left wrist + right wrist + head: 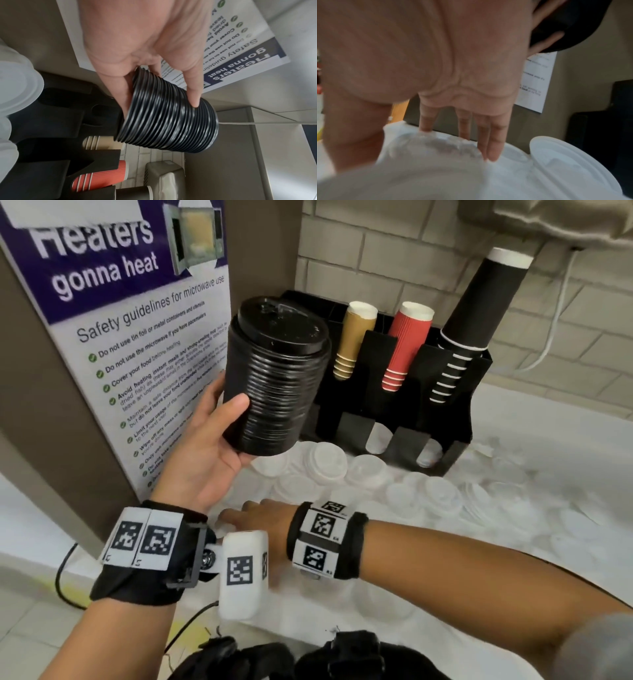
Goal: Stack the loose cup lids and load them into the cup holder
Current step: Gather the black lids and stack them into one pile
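My left hand [219, 436] grips a tall stack of black lids [274, 378] round its lower half, tilted and held up in front of the black cup holder [455, 405]. In the left wrist view the thumb [192, 94] lies along the stack [171, 121]. Loose white lids [325, 463] cover the white counter in front of the holder. My right hand [246, 517] reaches left under the left wrist, with straight fingers [491, 148] touching the far edge of a translucent lid [419, 169]. Whether it grips the lid is not clear.
The holder carries brown cups [352, 340], red cups [404, 347] and a tall leaning stack of black cups [479, 309]. A microwave safety poster [137, 337] on a panel stands close on the left. A white cable [555, 337] hangs on the brick wall.
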A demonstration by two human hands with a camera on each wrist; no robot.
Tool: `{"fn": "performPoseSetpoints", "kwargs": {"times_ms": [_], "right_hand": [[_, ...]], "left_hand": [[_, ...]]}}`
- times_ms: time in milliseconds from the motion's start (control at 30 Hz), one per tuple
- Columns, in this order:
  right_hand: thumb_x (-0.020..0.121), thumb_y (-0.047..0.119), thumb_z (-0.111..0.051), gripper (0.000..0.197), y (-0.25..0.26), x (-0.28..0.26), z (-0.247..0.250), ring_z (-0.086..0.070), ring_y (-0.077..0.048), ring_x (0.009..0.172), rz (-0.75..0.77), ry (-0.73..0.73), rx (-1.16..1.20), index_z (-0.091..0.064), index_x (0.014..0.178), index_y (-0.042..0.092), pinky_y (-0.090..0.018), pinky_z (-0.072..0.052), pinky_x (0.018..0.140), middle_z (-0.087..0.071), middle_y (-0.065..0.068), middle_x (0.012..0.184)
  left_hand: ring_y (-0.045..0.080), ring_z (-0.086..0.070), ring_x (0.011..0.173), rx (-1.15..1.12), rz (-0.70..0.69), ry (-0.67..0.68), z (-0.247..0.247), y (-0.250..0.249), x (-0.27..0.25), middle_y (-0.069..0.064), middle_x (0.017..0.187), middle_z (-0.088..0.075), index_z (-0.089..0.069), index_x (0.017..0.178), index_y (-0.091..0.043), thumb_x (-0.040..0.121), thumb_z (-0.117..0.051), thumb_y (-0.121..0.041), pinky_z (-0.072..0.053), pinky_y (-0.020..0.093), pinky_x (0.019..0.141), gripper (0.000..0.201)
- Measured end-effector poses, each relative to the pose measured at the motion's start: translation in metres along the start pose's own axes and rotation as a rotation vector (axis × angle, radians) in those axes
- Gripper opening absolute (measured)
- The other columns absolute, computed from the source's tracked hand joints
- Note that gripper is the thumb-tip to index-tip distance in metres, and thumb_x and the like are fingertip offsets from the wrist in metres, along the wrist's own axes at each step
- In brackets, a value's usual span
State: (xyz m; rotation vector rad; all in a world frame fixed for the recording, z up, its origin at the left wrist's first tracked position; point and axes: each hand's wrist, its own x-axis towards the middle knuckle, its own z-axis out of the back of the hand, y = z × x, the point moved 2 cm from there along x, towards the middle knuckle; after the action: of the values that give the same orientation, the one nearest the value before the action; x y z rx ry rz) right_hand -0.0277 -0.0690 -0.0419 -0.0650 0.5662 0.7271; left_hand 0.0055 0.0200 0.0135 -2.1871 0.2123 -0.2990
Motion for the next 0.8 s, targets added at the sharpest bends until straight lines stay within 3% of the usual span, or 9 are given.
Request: {"fn": "performPoseSetpoints", "kwargs": {"times_ms": [167,333,400,467,567,633,700,800], "right_hand": [[0.082,0.032,-0.071,0.07,-0.002,0.0,0.005,-0.043,-0.032,0.114,0.093,-0.077,-0.123,-0.035,0.142,0.029,-0.043,-0.045,0.091,-0.033,-0.007,0.139],[0.075,0.031,-0.074,0.072,-0.052,-0.046,0.04,-0.051,-0.033,0.108,0.023,-0.301,0.167,-0.039,0.138,0.031,-0.041,-0.046,0.092,-0.042,-0.01,0.126],[0.075,0.033,-0.073,0.075,-0.084,-0.068,0.042,-0.053,-0.028,0.102,-0.094,-0.27,0.193,-0.034,0.138,0.035,-0.035,-0.047,0.086,-0.041,-0.005,0.122],[0.075,0.04,-0.073,0.081,-0.112,-0.084,0.038,-0.052,-0.027,0.104,-0.302,-0.128,0.056,-0.025,0.14,0.04,-0.034,-0.043,0.081,-0.039,-0.004,0.126],[0.074,0.044,-0.072,0.09,-0.128,-0.087,0.034,-0.042,-0.031,0.117,-0.492,-0.05,-0.174,-0.016,0.145,0.04,-0.043,-0.035,0.091,-0.033,-0.004,0.135],[0.077,0.043,-0.07,0.083,-0.119,-0.071,0.037,-0.037,-0.029,0.122,-0.41,-0.167,-0.135,-0.023,0.145,0.035,-0.045,-0.033,0.098,-0.032,-0.004,0.138],[0.078,0.039,-0.069,0.075,-0.097,-0.044,0.039,-0.038,-0.028,0.124,-0.222,-0.243,-0.036,-0.033,0.143,0.033,-0.045,-0.037,0.101,-0.036,-0.004,0.139],[0.073,0.039,-0.073,0.078,-0.063,0.004,0.033,-0.041,-0.029,0.126,-0.019,-0.209,-0.054,-0.038,0.142,0.032,-0.044,-0.042,0.1,-0.041,-0.004,0.141]], "left_hand": [[0.025,-0.056,0.125,0.006,-0.033,-0.001,0.0,-0.005,-0.006,0.007,0.137,-0.054,-0.03,0.15,-0.016,0.084,-0.059,-0.024,-0.057,0.037,0.081,0.072],[0.024,-0.055,0.126,-0.004,-0.056,-0.028,0.001,-0.011,-0.002,0.003,0.133,-0.058,-0.032,0.149,-0.018,0.079,-0.063,-0.027,-0.054,0.043,0.093,0.077],[0.024,-0.055,0.126,0.003,-0.06,-0.023,0.001,-0.01,-0.001,0.003,0.132,-0.059,-0.032,0.149,-0.018,0.081,-0.06,-0.026,-0.054,0.043,0.093,0.074],[0.024,-0.056,0.125,0.007,-0.058,-0.024,0.001,-0.01,0.001,0.003,0.132,-0.058,-0.032,0.149,-0.019,0.083,-0.059,-0.025,-0.056,0.043,0.089,0.071],[0.027,-0.052,0.13,0.006,-0.051,-0.021,0.001,-0.01,0.002,0.008,0.142,-0.051,-0.032,0.149,-0.019,0.084,-0.059,-0.024,-0.055,0.043,0.09,0.07],[0.029,-0.051,0.131,0.003,-0.054,-0.02,0.001,-0.01,0.003,0.009,0.144,-0.049,-0.031,0.149,-0.018,0.084,-0.059,-0.024,-0.056,0.042,0.089,0.071],[0.028,-0.052,0.13,-0.01,-0.059,-0.02,0.0,-0.009,0.004,0.009,0.141,-0.051,-0.031,0.149,-0.017,0.084,-0.058,-0.023,-0.056,0.041,0.087,0.071],[0.023,-0.058,0.122,-0.042,-0.064,-0.029,-0.002,-0.006,0.006,0.004,0.132,-0.059,-0.036,0.146,-0.018,0.084,-0.058,-0.021,-0.057,0.039,0.082,0.066]]}}
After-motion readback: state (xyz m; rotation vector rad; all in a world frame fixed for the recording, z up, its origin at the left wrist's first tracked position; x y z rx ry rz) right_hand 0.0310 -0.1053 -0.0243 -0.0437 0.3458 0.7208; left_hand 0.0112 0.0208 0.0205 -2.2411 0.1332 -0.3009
